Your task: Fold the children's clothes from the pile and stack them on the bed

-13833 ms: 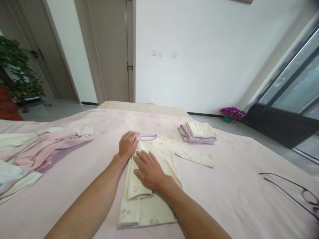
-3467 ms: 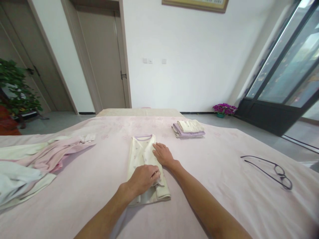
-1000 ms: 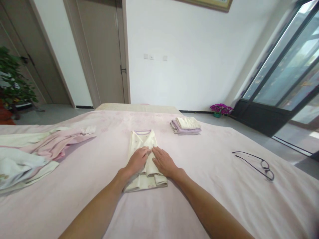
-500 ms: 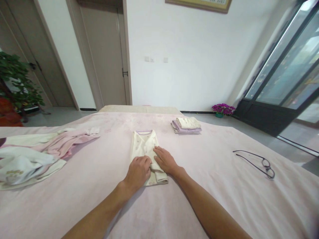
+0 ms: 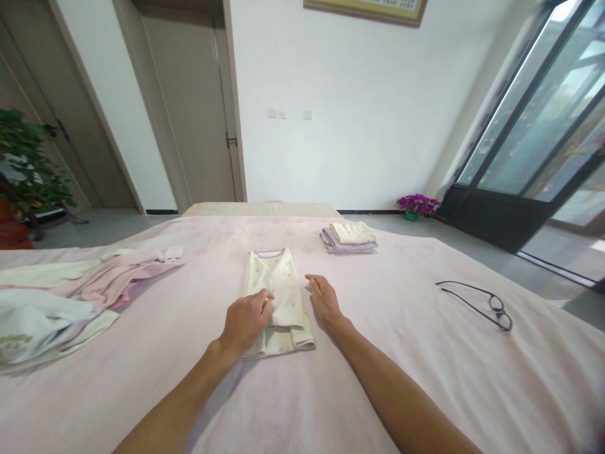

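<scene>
A small cream long-sleeved baby top (image 5: 282, 287) with a lilac neckline and faint spots lies on the bed, its sides folded inward and sleeves laid down over its body. My left hand (image 5: 248, 320) rests over its lower left part, fingers curled together on the fabric; the fingertips are partly hidden. Just right of the top, my right hand (image 5: 326, 304) stands on its edge with fingers stretched out, holding nothing and slightly apart from the cloth.
Folded clothes (image 5: 348, 238) in cream and lilac form a stack at the back right. Loose pink and white garments (image 5: 99, 287) are heaped on the left. Black-framed glasses (image 5: 494, 309) lie on the right of the pink bedspread (image 5: 401, 366).
My right hand has lifted off the top and moved right, beside it. My left hand has shifted left, uncovering the middle of the top. The view has turned slightly right.
</scene>
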`<action>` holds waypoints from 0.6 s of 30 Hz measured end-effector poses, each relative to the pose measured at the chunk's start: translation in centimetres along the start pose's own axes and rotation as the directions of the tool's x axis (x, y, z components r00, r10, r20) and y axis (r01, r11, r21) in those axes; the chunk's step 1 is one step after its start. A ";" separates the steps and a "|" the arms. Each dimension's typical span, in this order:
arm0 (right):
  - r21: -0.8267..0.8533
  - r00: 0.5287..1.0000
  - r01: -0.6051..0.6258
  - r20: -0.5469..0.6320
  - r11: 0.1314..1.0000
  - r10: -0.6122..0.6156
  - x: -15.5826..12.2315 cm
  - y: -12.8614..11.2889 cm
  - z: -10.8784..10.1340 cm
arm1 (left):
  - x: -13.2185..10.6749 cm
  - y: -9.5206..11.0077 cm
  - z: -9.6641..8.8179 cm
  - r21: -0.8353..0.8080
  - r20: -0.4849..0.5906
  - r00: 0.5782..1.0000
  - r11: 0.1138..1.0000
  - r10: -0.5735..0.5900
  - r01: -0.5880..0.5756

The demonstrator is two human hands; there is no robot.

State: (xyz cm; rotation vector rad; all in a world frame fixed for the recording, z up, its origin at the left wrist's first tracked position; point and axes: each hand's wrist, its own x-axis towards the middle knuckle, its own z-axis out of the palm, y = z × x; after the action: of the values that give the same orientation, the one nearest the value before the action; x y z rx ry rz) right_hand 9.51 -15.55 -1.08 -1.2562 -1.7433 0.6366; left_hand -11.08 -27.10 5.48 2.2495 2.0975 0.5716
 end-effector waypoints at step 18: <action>-0.411 0.921 0.339 0.327 0.846 -0.211 -1.4 -2.3 -0.1 | 0.3 0.1 1.6 -0.323 0.149 0.980 0.931 -0.129 0.172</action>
State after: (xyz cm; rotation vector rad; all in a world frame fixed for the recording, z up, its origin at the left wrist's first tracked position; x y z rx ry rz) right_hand 8.65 -17.67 0.31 -1.2256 -2.3547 0.2287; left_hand -10.57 -26.45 4.07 1.8715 1.9200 0.6965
